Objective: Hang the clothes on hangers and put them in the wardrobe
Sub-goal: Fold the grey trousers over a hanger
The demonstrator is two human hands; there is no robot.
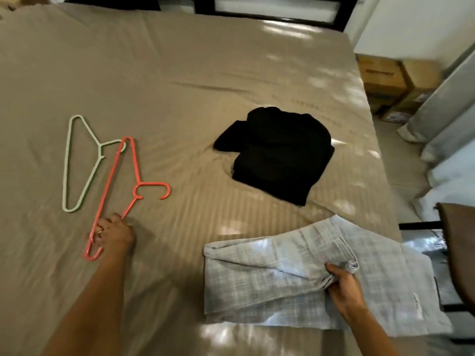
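A coral-red plastic hanger (115, 183) lies on the bed, and my left hand (113, 233) grips its near corner. A pale green hanger (67, 163) lies just left of it, its hook under the red one's far tip. My right hand (343, 286) pinches the folded edge of a light grey checked garment (259, 281) lying flat at the bed's near right. A folded black garment (277, 155) sits in the middle of the bed, untouched.
The bed (180, 73) is covered by a tan sheet. Cardboard boxes (385, 75) stand on the floor past the bed's right edge, beside grey and white bedding (447, 119). A dark chair (455, 242) stands at the near right.
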